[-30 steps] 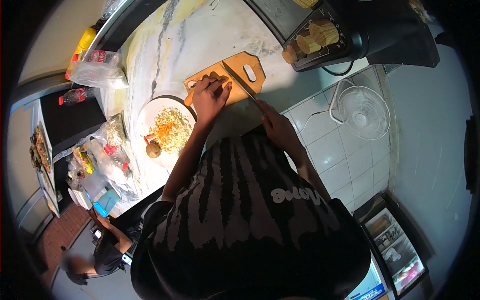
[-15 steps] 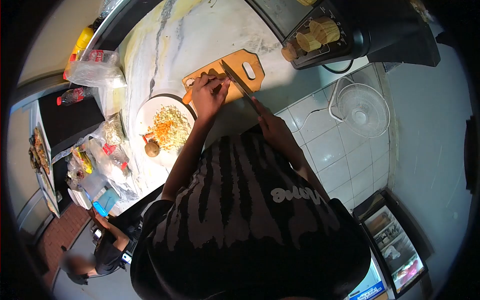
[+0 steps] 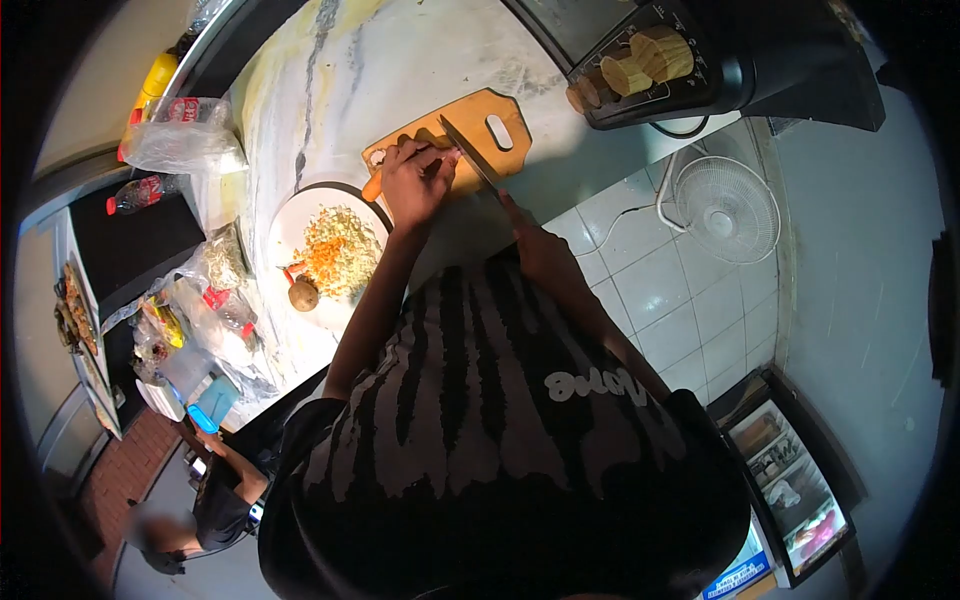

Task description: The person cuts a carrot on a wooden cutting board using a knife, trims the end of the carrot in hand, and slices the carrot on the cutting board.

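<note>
Place: appearing as a kitchen
Counter: bearing cutting board and plate of chopped food near front edge
Lit cabinet: displaying stocked shelves
Floor: showing tiles

Black T-shirt, grey drip-like streaks, pale lettering, 2 short sleeves.

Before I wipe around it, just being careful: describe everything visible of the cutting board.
The cutting board looks wooden, orange-brown, with clipped corners and an oblong slot at its right. It lies slanted on the marbled counter. The left hand covers part of it; the knife, in the right hand, slants across. A pale piece sits near its left end.
</note>
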A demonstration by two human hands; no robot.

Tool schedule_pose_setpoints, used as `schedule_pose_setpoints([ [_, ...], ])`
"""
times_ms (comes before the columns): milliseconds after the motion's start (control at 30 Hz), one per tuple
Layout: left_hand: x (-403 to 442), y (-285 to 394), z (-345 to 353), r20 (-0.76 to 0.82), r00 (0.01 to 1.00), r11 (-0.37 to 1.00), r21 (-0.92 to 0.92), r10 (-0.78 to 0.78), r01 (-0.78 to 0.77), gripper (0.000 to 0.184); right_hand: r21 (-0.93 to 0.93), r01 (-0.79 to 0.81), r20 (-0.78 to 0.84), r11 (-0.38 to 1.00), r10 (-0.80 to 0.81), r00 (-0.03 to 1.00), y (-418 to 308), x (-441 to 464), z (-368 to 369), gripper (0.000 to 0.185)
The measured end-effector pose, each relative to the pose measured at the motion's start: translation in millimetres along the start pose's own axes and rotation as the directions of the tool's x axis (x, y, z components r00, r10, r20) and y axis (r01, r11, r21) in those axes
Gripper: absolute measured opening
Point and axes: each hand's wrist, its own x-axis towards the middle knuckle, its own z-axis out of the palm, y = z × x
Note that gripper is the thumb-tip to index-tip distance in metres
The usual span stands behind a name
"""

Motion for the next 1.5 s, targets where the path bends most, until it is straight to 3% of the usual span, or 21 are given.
schedule_pose_setpoints([
  [133,1,2,-1,0.006,1.000,1.000,0.013,-0.005,0.005,0.012,-0.025,-0.030,0.013,0.999,0.030,0.999,2,5,0,0.080],
  [200,2,3,-2,0.020,0.999,0.999,0.029,-0.032,0.031,0.012,-0.159,0.017,-0.063,0.987,-0.027,0.998,0,7,2,0.068],
  [333,2,2,0,-0.016,0.999,0.998,0.051,-0.032,0.033,0.011,-0.163,-0.016,-0.037,0.987,0.010,0.999,-4,6,-3,0.065],
  [400,1,3,-1,-0.006,0.999,0.999,0.022,-0.041,0.041,0.011,-0.075,0.099,-0.154,0.992,-0.110,0.982,2,6,3,0.072],
  [533,1,5,-1,-0.023,0.998,0.998,-0.017,-0.058,0.057,0.014,0.048,0.113,-0.167,0.992,-0.103,0.980,-9,2,-13,0.063],
  [600,1,8,-1,-0.007,0.990,0.990,-0.012,-0.138,0.138,0.019,0.148,-0.015,-0.091,0.989,0.029,0.995,-13,1,-23,0.054],
  [733,0,4,-2,-0.003,0.997,0.997,0.022,-0.080,0.080,0.023,0.190,0.097,-0.221,0.977,-0.053,0.974,6,7,-25,0.051],
  [833,1,4,-3,0.006,0.998,0.998,0.008,-0.058,0.058,0.025,0.254,0.093,-0.190,0.963,-0.045,0.981,16,11,-31,0.047],
  [900,1,3,-2,-0.006,0.999,0.998,0.024,-0.051,0.051,0.023,0.293,0.001,-0.097,0.956,0.028,0.995,19,12,-34,0.046],
  [1133,0,6,-2,0.006,0.998,0.998,0.026,-0.058,0.057,0.016,0.181,0.089,-0.118,0.979,-0.068,0.991,11,9,-28,0.048],
  [1200,0,4,0,-0.021,1.000,0.999,0.046,-0.023,0.024,0.017,0.163,-0.177,0.088,0.971,0.164,0.983,3,8,-31,0.047],
  [1233,0,3,0,-0.022,1.000,0.999,0.047,-0.022,0.023,0.017,0.162,-0.175,0.088,0.971,0.162,0.983,4,8,-29,0.047],
  [1300,-1,4,1,-0.024,0.999,0.999,0.028,-0.025,0.026,0.017,0.288,0.073,-0.075,0.955,-0.053,0.996,9,8,-23,0.046],
  [1433,-1,3,-6,-0.037,0.999,1.000,-0.004,-0.004,0.004,0.016,0.254,0.130,-0.092,0.958,-0.110,0.990,8,8,-18,0.045],
  [1500,-6,3,-15,-0.072,0.996,0.998,-0.041,-0.056,0.053,0.014,0.175,0.295,-0.190,0.939,-0.262,0.946,5,12,-18,0.045],
])
